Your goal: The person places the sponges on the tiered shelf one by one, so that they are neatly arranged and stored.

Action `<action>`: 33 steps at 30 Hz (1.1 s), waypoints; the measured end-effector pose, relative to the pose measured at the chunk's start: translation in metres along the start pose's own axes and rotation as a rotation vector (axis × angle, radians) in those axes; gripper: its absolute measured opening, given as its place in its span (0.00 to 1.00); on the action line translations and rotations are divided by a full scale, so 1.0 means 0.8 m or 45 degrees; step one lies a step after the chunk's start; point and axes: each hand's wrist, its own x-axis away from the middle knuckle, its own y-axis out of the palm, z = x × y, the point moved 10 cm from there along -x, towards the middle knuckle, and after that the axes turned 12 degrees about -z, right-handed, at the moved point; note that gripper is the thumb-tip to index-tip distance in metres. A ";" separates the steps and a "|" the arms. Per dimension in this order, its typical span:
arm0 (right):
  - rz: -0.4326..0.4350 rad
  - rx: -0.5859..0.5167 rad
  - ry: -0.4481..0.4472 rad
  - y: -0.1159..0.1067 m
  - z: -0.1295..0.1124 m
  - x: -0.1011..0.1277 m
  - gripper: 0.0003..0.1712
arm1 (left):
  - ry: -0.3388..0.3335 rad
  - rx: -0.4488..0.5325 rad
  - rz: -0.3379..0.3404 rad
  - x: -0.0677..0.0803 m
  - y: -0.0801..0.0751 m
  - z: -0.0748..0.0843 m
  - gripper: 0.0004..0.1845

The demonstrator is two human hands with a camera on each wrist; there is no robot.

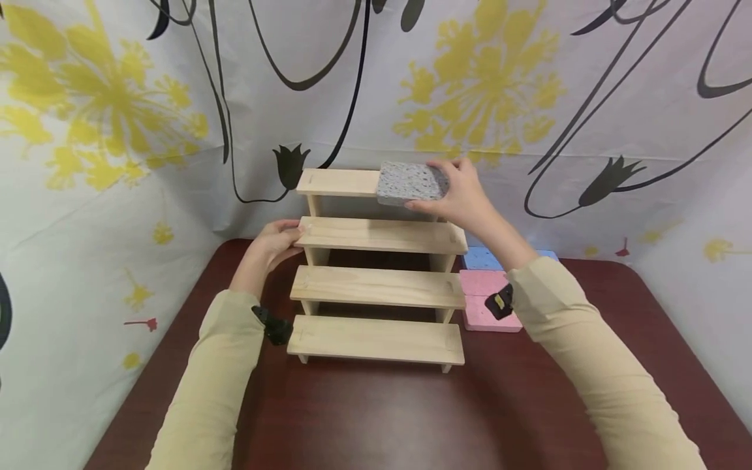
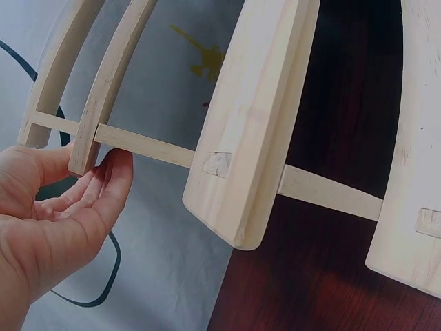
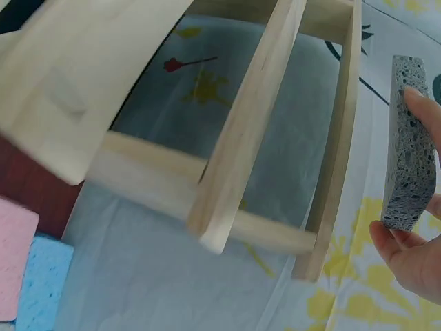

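**Head view: grey sponge at the top step**

We see the grey sponge at the right end of the top step of the wooden tiered stand, gripped along its right edge by the right hand, thumb beneath and fingers over it. Whether it rests on the step we cannot tell. Our left hand lies relaxed against the left end of the second step, fingers loosely bent, holding nothing. Right of the stand, pink sponges and blue sponges sit on the dark red table.
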 end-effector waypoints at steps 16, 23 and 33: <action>-0.147 0.095 -0.055 0.042 -0.052 -0.076 0.49 | 0.000 0.001 0.012 0.000 0.001 -0.001 0.28; -0.207 0.135 -0.050 0.061 -0.070 -0.100 0.49 | 0.020 0.019 0.005 0.002 0.002 0.000 0.28; -0.281 0.195 -0.006 0.080 -0.073 -0.115 0.48 | 0.005 -0.005 -0.009 0.000 0.004 -0.001 0.28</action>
